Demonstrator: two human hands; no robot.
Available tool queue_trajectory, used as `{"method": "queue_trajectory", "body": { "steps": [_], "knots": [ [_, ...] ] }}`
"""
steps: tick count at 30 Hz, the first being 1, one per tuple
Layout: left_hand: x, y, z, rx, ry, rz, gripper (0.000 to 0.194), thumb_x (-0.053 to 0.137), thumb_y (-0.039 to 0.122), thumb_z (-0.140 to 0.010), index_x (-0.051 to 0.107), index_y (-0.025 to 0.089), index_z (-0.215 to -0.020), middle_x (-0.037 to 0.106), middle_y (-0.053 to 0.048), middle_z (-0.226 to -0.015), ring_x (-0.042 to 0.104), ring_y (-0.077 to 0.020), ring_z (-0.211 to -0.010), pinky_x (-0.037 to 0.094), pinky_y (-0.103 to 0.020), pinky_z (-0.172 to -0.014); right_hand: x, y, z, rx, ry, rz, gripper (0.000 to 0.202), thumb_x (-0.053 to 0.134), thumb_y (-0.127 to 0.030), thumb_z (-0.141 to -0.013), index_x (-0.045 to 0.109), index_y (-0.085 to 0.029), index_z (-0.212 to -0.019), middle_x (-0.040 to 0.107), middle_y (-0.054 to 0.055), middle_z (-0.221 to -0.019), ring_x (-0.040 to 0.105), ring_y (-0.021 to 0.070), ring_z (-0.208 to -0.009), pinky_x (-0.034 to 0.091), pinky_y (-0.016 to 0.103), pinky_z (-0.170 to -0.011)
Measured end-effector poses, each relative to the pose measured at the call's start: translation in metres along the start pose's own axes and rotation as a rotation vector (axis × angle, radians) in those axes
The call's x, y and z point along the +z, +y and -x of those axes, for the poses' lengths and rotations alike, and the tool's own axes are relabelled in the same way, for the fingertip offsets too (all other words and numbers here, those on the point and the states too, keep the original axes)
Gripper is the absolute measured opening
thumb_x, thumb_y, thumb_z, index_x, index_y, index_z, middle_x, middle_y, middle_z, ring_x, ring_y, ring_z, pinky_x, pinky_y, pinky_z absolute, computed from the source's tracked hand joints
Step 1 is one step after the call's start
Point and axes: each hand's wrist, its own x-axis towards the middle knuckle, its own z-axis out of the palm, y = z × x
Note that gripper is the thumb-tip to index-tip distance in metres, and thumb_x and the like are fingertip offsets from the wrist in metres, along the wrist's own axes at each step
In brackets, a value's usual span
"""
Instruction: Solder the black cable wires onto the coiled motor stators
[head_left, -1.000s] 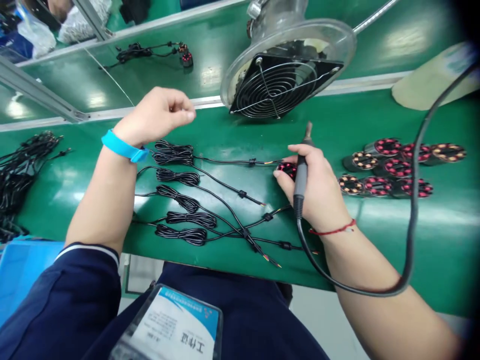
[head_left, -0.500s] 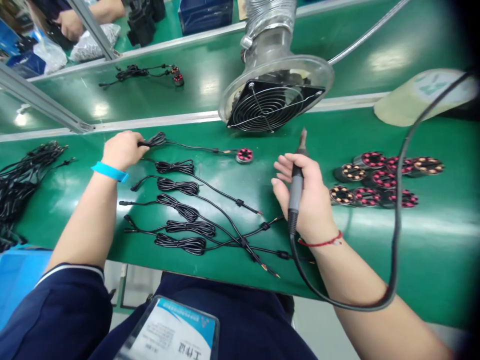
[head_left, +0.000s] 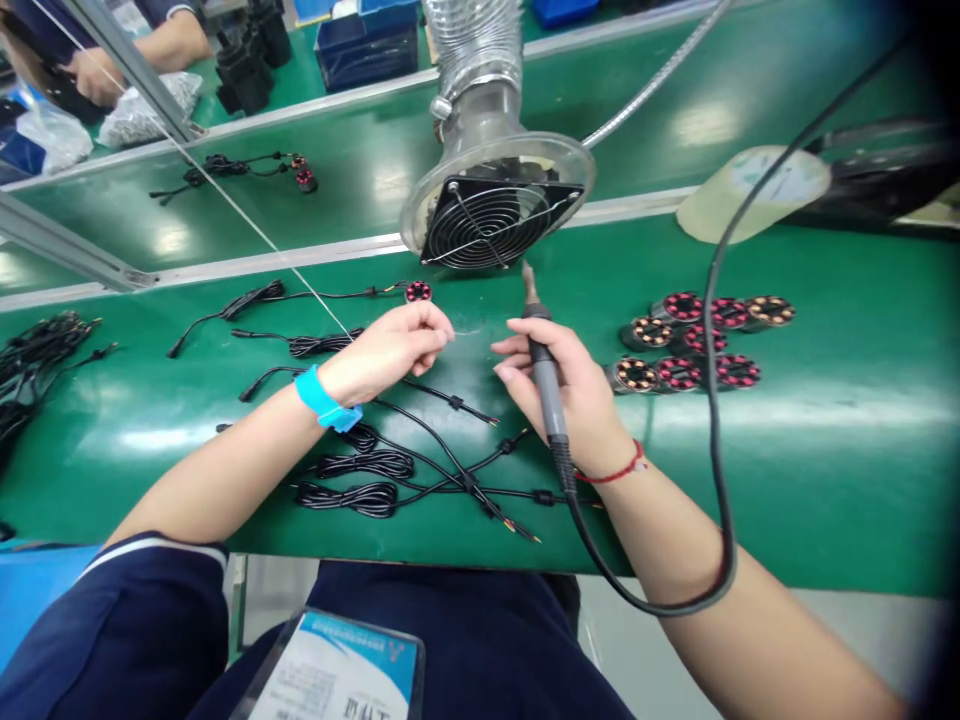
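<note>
Navy sleeves and a badge fill the bottom of the frame, at the edge of the green bench (head_left: 825, 480). Just beyond lie black cable bundles (head_left: 352, 497); three coiled ones show near lower centre, with a fourth partly under the wrist. Above them, at frame centre, the left hand (head_left: 386, 350), wearing a blue wristband (head_left: 324, 400), has thumb and forefinger pinched shut on a thin solder wire (head_left: 466, 333) that points right. Just beside it, the right hand (head_left: 574, 395) wraps its fingers round a soldering iron (head_left: 544, 375), tip up, index finger stretched toward the wire. To the right sit seven round coil rings (head_left: 694, 340) in a cluster. Farther back, one more ring joined to a cable (head_left: 418, 291) lies before the single fan hood (head_left: 491, 205). At upper left, another person's hand (head_left: 90, 75) is visible.
</note>
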Motion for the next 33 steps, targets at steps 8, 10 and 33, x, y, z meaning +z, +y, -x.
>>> {"method": "queue_trajectory", "body": {
  "steps": [8, 10, 33],
  "knots": [
    [0.021, -0.015, -0.006, 0.049, -0.172, -0.223, 0.012, 0.055, 0.016, -0.084, 0.051, 0.017, -0.074, 0.047, 0.005, -0.061, 0.042, -0.007, -0.052, 0.033, -0.022, -0.051, 0.006, -0.005, -0.006, -0.14, 0.042, 0.049, 0.037, 0.057, -0.015, -0.085, 0.054, -0.027, -0.119, 0.066, -0.001, -0.088, 0.068, 0.0144, -0.078, 0.059, 0.031, -0.077],
    [0.018, -0.02, -0.007, 0.138, -0.165, -0.326, 0.013, 0.057, 0.019, -0.084, 0.051, 0.017, -0.072, 0.045, 0.005, -0.06, 0.039, -0.0076, -0.055, 0.031, -0.023, -0.053, 0.001, -0.004, -0.007, -0.19, 0.054, 0.137, 0.038, 0.054, -0.013, -0.085, 0.054, -0.026, -0.12, 0.067, 0.0, -0.091, 0.068, 0.0142, -0.079, 0.058, 0.03, -0.077],
    [0.013, -0.041, -0.014, 0.344, -0.038, -0.672, 0.01, 0.054, 0.011, -0.083, 0.055, 0.015, -0.074, 0.054, 0.002, -0.068, 0.047, -0.0105, -0.064, 0.035, -0.025, -0.063, -0.034, -0.007, -0.003, -0.002, 0.003, 0.744, 0.026, 0.053, -0.022, -0.087, 0.054, -0.023, -0.113, 0.068, 0.008, -0.091, 0.067, 0.0272, -0.085, 0.054, 0.045, -0.077]
  ]
}}
